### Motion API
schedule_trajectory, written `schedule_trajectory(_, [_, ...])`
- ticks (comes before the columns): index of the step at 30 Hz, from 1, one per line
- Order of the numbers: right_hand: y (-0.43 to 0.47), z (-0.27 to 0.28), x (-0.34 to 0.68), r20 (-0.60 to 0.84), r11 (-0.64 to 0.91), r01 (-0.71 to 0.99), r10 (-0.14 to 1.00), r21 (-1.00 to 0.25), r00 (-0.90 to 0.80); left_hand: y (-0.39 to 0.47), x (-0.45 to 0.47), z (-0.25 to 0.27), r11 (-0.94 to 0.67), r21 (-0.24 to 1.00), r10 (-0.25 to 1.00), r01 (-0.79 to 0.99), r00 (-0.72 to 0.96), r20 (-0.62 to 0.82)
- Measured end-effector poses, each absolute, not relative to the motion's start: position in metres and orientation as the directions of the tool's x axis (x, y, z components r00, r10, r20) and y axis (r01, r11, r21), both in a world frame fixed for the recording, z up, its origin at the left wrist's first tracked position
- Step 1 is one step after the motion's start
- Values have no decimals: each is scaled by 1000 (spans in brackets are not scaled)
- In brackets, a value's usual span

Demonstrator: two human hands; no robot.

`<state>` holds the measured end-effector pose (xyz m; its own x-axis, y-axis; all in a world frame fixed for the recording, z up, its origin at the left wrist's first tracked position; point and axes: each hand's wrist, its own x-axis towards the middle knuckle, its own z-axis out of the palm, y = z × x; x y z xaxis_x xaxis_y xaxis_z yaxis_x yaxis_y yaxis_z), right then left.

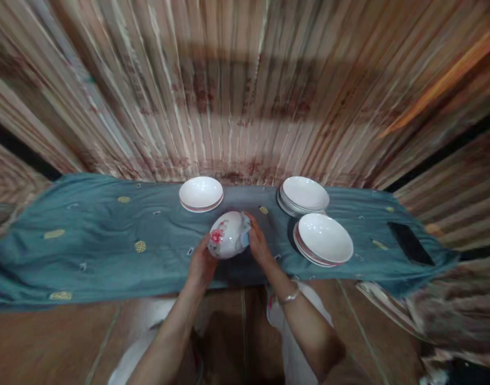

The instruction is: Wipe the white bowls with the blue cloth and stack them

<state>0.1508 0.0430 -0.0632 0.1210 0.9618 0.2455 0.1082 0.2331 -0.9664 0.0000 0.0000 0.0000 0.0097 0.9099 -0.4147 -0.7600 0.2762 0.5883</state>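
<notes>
A white bowl (229, 233) with a red flower print is held above the front of the cloth-covered table, tipped so that its outer side faces me. My left hand (204, 261) grips its lower left edge, fingers mostly behind it. On the right, my right hand (257, 239) presses a light blue-grey cloth (245, 235) against the bowl. Behind it to the left is a small stack of white bowls (201, 192). To the right stand two more stacks, white plates or shallow bowls (305, 193) at the back and red-rimmed bowls (325, 239) in front.
A teal cloth (108, 240) with yellow prints covers the long table. A dark phone (410, 243) lies near its right end. Patterned curtains (229, 107) hang right behind the table, and dark poles (441, 152) slant at both sides.
</notes>
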Motion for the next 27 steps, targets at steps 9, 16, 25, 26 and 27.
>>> schedule_trajectory(9, [48,-82,147,98,87,71,980,-994,172,4,-4,-12,259,509,911,-821,33,-411])
schedule_trajectory(16, [40,-93,137,160,123,221,974,-968,159,2,-9,-12,289,442,856,-849,23,-516])
schedule_trajectory(25, [17,-97,124,257,214,362,963,-907,76,-3,-12,-10,278,403,861,-872,40,-508])
schedule_trajectory(26, [14,-96,123,256,211,377,964,-902,74,-4,-11,-8,268,404,867,-875,36,-496])
schedule_trajectory(27, [11,-94,121,252,206,392,965,-897,69,-5,-10,-6,259,404,875,-878,36,-482])
